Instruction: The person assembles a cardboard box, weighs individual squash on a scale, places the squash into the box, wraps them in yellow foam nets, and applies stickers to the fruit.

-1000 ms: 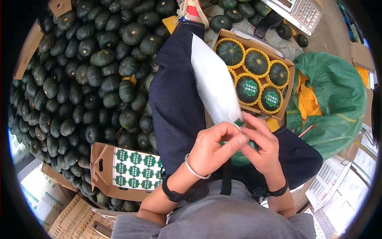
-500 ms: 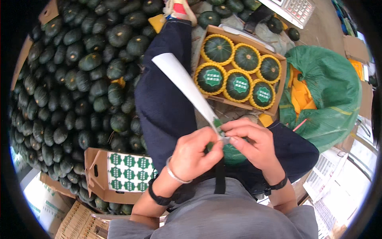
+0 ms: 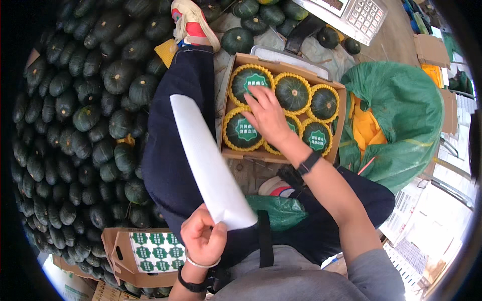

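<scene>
My left hand pinches the lower end of a long white sticker sheet, its plain back facing up. Over an open cardboard box, my right hand has its fingers apart. Those fingertips rest on the upper-left dark green squash, at the lower edge of a green scalloped sticker. Several squashes sit in the box in two rows, each in a yellow foam net. Stickers show on the lower-left squash and the lower-right squash; my right hand partly hides the lower-middle one.
A large heap of loose squashes fills the left. Below it, a cardboard box holds a sheet of green stickers. At right stands a green sack with yellow nets inside; a keypad scale is beyond the box.
My right hand has left the sheet and reached forward to the upper-left squash, which now bears a sticker. My left hand has moved down and left with the sheet.
</scene>
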The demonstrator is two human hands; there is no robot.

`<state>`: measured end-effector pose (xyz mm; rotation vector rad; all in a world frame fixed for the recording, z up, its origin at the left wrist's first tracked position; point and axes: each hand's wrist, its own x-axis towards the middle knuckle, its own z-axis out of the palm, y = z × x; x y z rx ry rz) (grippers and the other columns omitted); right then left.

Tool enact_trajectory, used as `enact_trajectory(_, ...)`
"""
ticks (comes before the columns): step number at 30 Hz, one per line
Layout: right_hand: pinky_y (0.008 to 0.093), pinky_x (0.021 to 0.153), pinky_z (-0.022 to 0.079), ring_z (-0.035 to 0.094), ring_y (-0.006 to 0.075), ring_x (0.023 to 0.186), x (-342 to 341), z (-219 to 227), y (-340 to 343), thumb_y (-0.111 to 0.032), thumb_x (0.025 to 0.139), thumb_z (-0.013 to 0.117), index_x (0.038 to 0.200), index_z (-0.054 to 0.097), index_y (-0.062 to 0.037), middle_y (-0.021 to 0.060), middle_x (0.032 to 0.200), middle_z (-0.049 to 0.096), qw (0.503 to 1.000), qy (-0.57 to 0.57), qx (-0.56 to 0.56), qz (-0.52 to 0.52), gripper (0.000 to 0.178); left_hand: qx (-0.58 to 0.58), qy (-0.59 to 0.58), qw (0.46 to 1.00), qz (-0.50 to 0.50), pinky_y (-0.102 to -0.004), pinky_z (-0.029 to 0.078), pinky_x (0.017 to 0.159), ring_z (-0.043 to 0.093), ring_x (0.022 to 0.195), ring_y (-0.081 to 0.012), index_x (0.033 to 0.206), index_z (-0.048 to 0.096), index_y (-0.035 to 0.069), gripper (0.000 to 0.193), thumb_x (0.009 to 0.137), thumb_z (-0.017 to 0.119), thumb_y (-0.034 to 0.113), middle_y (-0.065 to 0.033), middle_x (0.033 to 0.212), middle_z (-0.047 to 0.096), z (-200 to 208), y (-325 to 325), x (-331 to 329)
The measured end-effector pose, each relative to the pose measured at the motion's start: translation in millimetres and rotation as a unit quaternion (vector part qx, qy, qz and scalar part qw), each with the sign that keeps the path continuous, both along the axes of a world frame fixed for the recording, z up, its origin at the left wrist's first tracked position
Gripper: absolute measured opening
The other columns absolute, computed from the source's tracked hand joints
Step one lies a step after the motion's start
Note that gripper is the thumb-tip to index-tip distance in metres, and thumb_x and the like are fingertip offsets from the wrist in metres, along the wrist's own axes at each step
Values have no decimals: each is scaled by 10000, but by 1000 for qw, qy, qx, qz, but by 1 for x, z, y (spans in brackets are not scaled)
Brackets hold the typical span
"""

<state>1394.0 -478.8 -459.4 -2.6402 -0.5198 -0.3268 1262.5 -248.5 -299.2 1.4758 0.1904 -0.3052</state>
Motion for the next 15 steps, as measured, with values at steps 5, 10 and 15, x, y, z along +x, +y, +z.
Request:
enact_trajectory(5, 496, 1061, 274, 311, 446, 1274, 36, 13, 7, -303, 815, 646, 1340, 357, 0, 285, 1340, 356, 993, 51, -40, -103, 671, -45, 41, 998, 24, -212, 401, 667, 483, 731, -72, 774, 476, 26, 88, 813, 537, -24, -43, 836, 572, 4, -3, 0)
enact_trajectory(10, 573, 1076, 178, 155, 462, 1356, 8, 27, 5, -477, 875, 521, 1431, 286, -103, 313, 1458, 149, 961, 236, -118, -85, 710, -142, 146, 978, 52, -513, 552, 801, 650, 913, -315, 972, 425, 54, 108, 929, 470, 142, -173, 993, 606, -8, -21, 10)
enact_trajectory(15, 474, 1088, 238, 233, 405, 1353, -102, 142, 29, -374, 893, 550, 1411, 256, 23, 260, 1455, 224, 900, 297, 317, 37, 716, -338, 107, 928, 114, -490, 436, 968, 534, 1125, -298, 1104, 432, 49, 181, 944, 454, 132, -148, 1198, 529, 2, -30, 1)
